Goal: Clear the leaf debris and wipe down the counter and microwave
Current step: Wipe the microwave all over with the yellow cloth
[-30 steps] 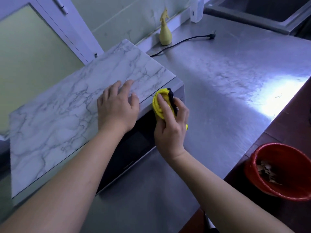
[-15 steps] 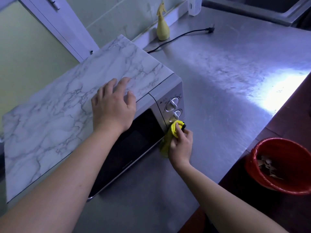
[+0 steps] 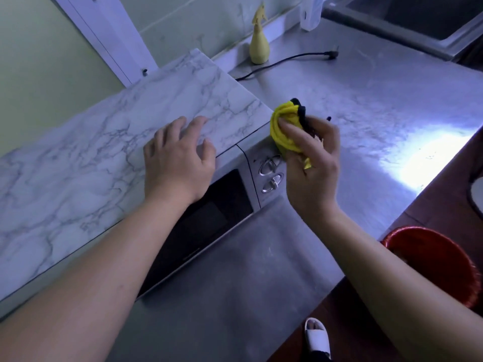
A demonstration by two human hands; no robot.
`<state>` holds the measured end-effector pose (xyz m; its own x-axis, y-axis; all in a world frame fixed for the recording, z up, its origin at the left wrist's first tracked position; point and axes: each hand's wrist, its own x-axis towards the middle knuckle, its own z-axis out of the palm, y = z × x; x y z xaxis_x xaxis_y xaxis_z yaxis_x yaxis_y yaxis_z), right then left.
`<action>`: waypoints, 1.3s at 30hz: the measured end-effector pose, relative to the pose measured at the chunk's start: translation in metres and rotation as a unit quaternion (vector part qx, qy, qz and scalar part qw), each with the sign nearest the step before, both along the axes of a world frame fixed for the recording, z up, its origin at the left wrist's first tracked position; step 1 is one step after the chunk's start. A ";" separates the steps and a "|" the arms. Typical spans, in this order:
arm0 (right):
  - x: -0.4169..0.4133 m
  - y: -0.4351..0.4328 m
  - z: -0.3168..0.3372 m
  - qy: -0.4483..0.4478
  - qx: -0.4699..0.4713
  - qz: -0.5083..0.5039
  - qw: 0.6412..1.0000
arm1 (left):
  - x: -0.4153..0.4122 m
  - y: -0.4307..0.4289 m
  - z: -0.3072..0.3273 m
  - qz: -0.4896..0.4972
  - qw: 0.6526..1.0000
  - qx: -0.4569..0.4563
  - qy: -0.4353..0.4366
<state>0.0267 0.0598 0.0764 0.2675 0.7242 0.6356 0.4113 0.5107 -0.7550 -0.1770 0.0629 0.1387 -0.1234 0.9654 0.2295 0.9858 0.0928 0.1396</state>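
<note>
A bunched yellow cloth is being gripped in the right hand at frame centre, at the microwave top's front corner. Left of centre, the marble-patterned top is being touched by the left hand with its fingers spread and relaxed.

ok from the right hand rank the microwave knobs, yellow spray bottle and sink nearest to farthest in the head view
1. Microwave knobs, just left of the right hand, below the yellow cloth it grips.
2. Yellow spray bottle, at the back edge of the counter.
3. Sink, at the counter's far right end.
</note>
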 end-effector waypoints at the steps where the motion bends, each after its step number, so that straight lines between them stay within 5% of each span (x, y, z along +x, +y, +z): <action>1: -0.005 0.004 -0.001 -0.027 0.012 -0.012 0.999 | 0.000 0.000 0.000 0.001 1.000 0.002 0.000; 4: -0.016 0.001 -0.030 -0.054 0.039 -0.040 0.997 | 0.000 -0.001 0.000 0.001 1.000 0.003 -0.003; 14: -0.031 -0.012 -0.088 0.062 -0.068 -0.072 0.993 | -0.001 0.000 -0.002 -0.002 1.000 0.005 0.006; 20: -0.042 -0.024 -0.110 0.109 -0.185 -0.084 0.973 | 0.001 -0.001 0.001 0.005 1.000 -0.006 0.011; 23: -0.039 -0.027 -0.114 0.177 -0.307 -0.063 0.933 | 0.003 -0.002 0.002 0.004 1.000 -0.010 0.015; 27: -0.031 -0.044 -0.124 0.113 -0.436 0.015 0.893 | 0.003 -0.003 0.003 0.001 1.000 -0.010 0.012; 31: -0.013 -0.059 -0.110 0.031 -0.406 0.103 0.908 | 0.003 -0.003 0.003 -0.001 1.000 -0.008 0.002; 35: 0.010 -0.044 -0.075 0.138 -0.345 -0.008 0.929 | 0.002 -0.003 0.002 0.000 1.000 -0.001 0.000; 39: 0.009 -0.006 -0.046 0.142 -0.358 -0.012 0.923 | 0.003 -0.002 0.003 -0.002 1.000 0.000 0.005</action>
